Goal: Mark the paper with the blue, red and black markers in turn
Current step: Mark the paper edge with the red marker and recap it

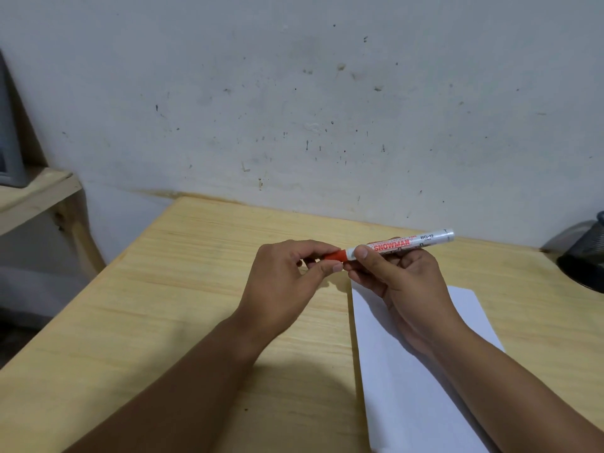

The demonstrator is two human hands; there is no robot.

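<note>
Gripping red marker [400, 245] (capped), both hands.

Red marker [400, 245]: white barrel, red block lettering on label, small black print near tail end, red cap [335, 255].
Paper [411, 380]: plain white, faint bluish cast, no marks visible.
Table [202, 289]: pale yellow wood, fine horizontal grain streaks.
Wall [294, 93]: off-white grey, dark specks and scuffs, yellowish stain along table edge.
Object at right edge [585, 256]: dark grey-black.
</note>
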